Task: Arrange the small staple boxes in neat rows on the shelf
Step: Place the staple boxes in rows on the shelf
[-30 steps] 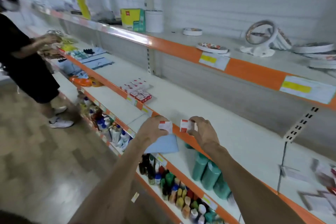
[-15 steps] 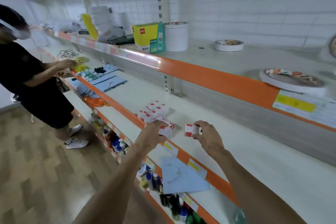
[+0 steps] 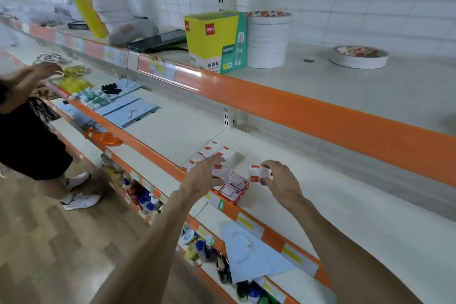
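Note:
Several small white-and-red staple boxes [image 3: 209, 153] sit in rows near the front edge of the middle shelf [image 3: 320, 195]. A pair of red-edged boxes [image 3: 234, 187] lies beside them, closer to me. My left hand [image 3: 204, 177] holds one small staple box [image 3: 220, 172] right over that group, fingers stretched forward. My right hand [image 3: 278, 177] pinches another small staple box [image 3: 257, 173] between thumb and fingers, just right of the group and above the shelf.
Another person [image 3: 27, 126] stands at the left, reaching to the same shelf. The upper shelf carries a yellow-green carton [image 3: 214, 42], white tape rolls [image 3: 269, 39] and a flat roll [image 3: 360, 57]. Blue folders [image 3: 125, 111] lie further left; a blue folder [image 3: 249, 254] and bottles fill the lower shelves.
My view has swung left and closer to the box group. Both hands, each with its box, have come up to the rows; the left one now hovers directly over them.

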A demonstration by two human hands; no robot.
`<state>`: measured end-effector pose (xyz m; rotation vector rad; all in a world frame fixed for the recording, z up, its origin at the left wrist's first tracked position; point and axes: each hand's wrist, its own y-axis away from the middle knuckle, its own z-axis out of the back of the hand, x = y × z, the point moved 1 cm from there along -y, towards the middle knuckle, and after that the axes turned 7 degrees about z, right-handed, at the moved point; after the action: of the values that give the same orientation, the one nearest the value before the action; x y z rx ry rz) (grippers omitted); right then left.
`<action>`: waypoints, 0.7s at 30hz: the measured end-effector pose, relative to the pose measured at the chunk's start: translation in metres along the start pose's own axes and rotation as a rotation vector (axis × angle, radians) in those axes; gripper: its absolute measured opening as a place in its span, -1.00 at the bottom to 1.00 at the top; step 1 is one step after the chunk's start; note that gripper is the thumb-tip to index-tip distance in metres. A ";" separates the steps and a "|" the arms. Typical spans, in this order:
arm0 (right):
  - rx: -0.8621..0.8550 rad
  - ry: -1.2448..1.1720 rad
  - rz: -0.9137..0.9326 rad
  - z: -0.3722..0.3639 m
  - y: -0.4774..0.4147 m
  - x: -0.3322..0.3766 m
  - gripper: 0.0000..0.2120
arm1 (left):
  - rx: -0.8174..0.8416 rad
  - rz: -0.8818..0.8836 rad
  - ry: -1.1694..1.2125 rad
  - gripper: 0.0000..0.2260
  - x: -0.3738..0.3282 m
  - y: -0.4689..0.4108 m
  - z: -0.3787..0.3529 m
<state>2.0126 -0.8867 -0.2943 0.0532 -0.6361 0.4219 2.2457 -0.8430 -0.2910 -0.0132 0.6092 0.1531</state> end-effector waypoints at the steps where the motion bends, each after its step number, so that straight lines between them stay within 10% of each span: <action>1: -0.010 0.008 -0.024 -0.003 -0.005 0.001 -0.63 | 0.009 -0.013 -0.004 -0.46 0.005 -0.010 0.003; 21: -0.280 0.096 -0.411 -0.031 -0.054 0.053 -0.62 | 0.178 -0.344 0.016 -0.68 0.041 -0.155 0.049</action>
<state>2.0898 -0.9109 -0.2840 -0.1013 -0.5667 -0.0633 2.3293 -0.9882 -0.2789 0.0529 0.6257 -0.2352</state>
